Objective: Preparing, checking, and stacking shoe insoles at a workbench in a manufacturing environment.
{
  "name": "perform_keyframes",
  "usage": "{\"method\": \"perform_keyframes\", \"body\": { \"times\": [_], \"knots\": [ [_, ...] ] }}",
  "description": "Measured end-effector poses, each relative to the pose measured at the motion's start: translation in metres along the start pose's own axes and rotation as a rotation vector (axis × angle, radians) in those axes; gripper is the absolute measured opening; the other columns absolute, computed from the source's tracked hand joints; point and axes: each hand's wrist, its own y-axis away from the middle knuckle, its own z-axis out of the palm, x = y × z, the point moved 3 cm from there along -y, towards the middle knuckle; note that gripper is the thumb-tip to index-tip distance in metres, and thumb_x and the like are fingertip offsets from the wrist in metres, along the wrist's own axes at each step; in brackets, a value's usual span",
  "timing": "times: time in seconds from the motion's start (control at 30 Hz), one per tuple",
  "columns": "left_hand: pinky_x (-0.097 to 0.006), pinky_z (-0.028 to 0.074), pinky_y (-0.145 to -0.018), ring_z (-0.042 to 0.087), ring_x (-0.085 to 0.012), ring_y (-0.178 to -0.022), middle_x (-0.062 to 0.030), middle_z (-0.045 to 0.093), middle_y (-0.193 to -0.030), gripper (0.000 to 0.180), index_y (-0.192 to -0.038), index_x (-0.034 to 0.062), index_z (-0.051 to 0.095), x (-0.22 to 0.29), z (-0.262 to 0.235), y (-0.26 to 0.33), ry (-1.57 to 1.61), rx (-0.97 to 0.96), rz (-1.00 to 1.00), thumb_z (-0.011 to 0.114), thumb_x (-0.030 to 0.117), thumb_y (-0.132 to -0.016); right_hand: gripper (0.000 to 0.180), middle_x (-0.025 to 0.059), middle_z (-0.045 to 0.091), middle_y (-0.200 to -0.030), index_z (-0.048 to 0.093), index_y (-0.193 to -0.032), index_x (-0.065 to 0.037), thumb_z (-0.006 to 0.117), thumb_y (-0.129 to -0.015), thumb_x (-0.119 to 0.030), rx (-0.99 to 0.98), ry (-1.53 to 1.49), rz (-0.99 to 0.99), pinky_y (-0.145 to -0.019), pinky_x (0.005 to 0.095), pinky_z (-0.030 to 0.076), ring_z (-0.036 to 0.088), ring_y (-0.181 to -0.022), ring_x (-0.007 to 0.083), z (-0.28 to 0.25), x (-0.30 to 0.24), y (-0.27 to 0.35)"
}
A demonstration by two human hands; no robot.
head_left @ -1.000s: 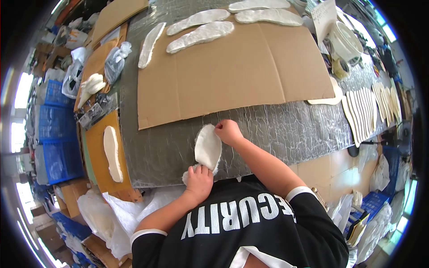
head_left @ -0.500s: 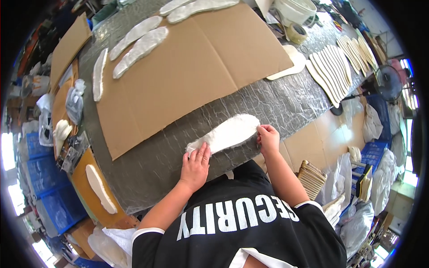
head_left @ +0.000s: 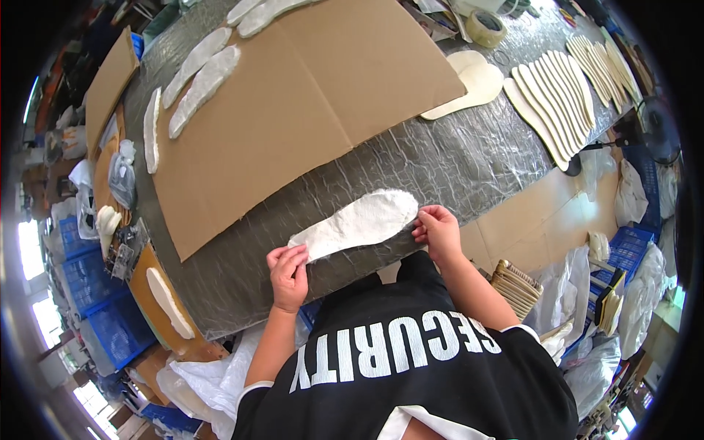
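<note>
A white fluffy insole (head_left: 359, 222) lies slantwise near the front edge of the dark, plastic-covered table (head_left: 433, 158), its wide toe end to the right. My left hand (head_left: 288, 275) pinches the narrow heel end, thumb and fingers closed on it. At the toe end's right edge is my right hand (head_left: 438, 233), its thumb and fingertips closed on the rim. The fingers partly hide the rim there. Beyond the insole, a big brown cardboard sheet (head_left: 293, 110) covers much of the table.
More white fluffy insoles (head_left: 205, 81) lie along the cardboard's left and far sides. Cream insoles (head_left: 550, 103) are fanned out at the right, near a tape roll (head_left: 485, 29). A fan (head_left: 658, 130) stands beyond the right edge; blue crates (head_left: 110, 330) are at the left.
My left hand has gone from lying flat on the insole's heel to pinching its end, slightly left and nearer me. The right hand stays by the toe edge. The whole view has shifted a little.
</note>
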Motion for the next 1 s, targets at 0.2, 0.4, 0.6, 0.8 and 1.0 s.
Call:
{"method": "perform_keyframes", "body": {
  "times": [0.2,0.4,0.6,0.8,1.0],
  "knots": [
    [-0.038,0.046,-0.091,0.058,-0.0313,-0.101,-0.0081,0.068,-0.110,0.032,-0.093,0.0059,0.069,0.012,-0.007,0.002,-0.193,-0.050,0.075,0.058,-0.011,-0.068,0.026,0.0071,0.060,-0.091,0.064,-0.104,-0.015,0.071,-0.080,-0.019,0.021,1.043,-0.885,-0.071,0.0397,0.051,0.062,-0.085,0.0296,0.016,-0.035,0.019],
    [-0.037,0.048,-0.089,0.062,-0.0278,-0.097,-0.0153,0.066,-0.105,0.022,-0.092,-0.0026,0.066,-0.022,-0.029,0.022,-0.023,0.253,-0.211,0.049,-0.011,-0.080,0.013,0.0087,0.062,-0.088,0.066,-0.099,-0.011,0.064,-0.085,-0.011,0.045,1.030,-0.900,-0.069,0.0404,0.050,0.063,-0.082,0.0307,-0.003,-0.045,0.012],
    [-0.042,0.049,-0.086,0.061,-0.0345,-0.095,-0.0160,0.066,-0.101,0.014,-0.097,-0.0013,0.065,0.082,0.053,-0.093,-0.012,-0.056,0.170,0.060,0.003,-0.085,0.012,0.0130,0.062,-0.089,0.066,-0.097,-0.005,0.062,-0.086,-0.004,0.154,0.745,-0.843,-0.069,0.0361,0.051,0.063,-0.075,0.0283,-0.047,-0.084,-0.023],
    [-0.046,0.044,-0.099,0.052,-0.0387,-0.117,-0.0203,0.051,-0.133,0.048,-0.122,-0.0027,0.053,0.135,0.213,-0.233,-0.199,-0.126,0.349,0.072,0.016,-0.082,0.013,0.0093,0.062,-0.091,0.066,-0.098,0.000,0.065,-0.086,-0.005,0.079,0.505,-0.730,-0.071,0.0301,0.051,0.062,-0.077,0.0179,-0.070,-0.112,-0.048],
    [-0.044,0.042,-0.103,0.048,-0.0373,-0.121,-0.0204,0.049,-0.133,0.082,-0.129,-0.0013,0.047,0.167,0.256,-0.300,-0.439,-0.408,-0.071,0.087,0.030,-0.065,0.015,0.0101,0.063,-0.091,0.066,-0.098,0.000,0.066,-0.085,-0.005,0.050,0.419,-0.666,-0.072,0.0304,0.051,0.063,-0.079,0.0188,-0.108,-0.124,-0.058]
  ]
}}
